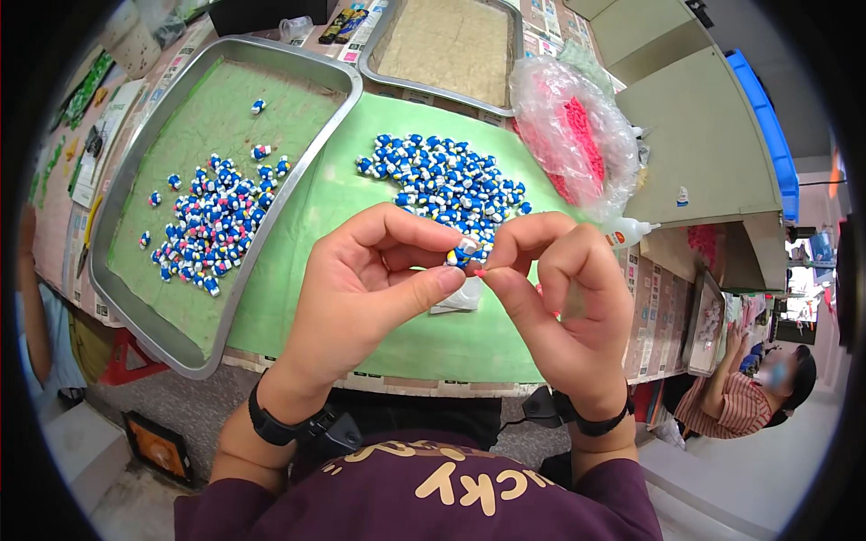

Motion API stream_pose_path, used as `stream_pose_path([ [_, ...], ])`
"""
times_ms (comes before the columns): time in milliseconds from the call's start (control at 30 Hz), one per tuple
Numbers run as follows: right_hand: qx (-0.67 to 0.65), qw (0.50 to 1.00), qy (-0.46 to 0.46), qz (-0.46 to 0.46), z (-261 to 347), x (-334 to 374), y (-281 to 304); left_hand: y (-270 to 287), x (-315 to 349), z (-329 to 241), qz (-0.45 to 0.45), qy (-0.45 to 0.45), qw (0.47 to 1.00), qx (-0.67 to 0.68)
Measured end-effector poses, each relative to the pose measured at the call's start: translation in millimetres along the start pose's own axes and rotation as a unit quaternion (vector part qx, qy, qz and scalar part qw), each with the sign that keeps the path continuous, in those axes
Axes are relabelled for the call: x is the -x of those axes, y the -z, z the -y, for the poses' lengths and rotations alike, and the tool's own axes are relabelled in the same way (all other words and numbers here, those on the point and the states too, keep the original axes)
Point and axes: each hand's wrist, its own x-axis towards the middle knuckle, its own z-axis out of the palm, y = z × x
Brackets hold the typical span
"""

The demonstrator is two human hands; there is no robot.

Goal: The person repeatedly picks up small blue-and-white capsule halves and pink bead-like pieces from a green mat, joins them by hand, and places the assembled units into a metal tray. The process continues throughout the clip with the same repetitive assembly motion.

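Observation:
My left hand (pixel 365 288) pinches a small blue-and-white figurine (pixel 463 253) between thumb and forefinger, above the green mat (pixel 334 207). My right hand (pixel 564 298) touches it from the right and holds a tiny pink piece (pixel 481 272) at its fingertips. A heap of the same blue-and-white figurines (pixel 446 185) lies on the mat just beyond my hands. Under my hands sits a small clear plastic container (pixel 462 298).
A metal tray (pixel 135 162) at the left holds more figurines (pixel 212 225) on a green lining. A second tray (pixel 451 45) stands at the back. A clear bag of pink pieces (pixel 573 135) and a small glue bottle (pixel 629 234) lie at the right. Another person (pixel 753 388) sits lower right.

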Motion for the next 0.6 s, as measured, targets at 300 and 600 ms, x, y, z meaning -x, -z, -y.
stream_pose_path([
  [300, 0.12, 0.99, 0.047, 0.058, -7.0, -2.6, -1.6, 2.6, 1.3, 2.1, 0.008, -0.059, 0.997, -0.05],
  [600, 0.092, 0.996, 0.012, 0.005, -11.4, 4.2, -2.2, -4.6, -0.7, -1.3, 0.002, -0.161, 0.964, -0.213],
])
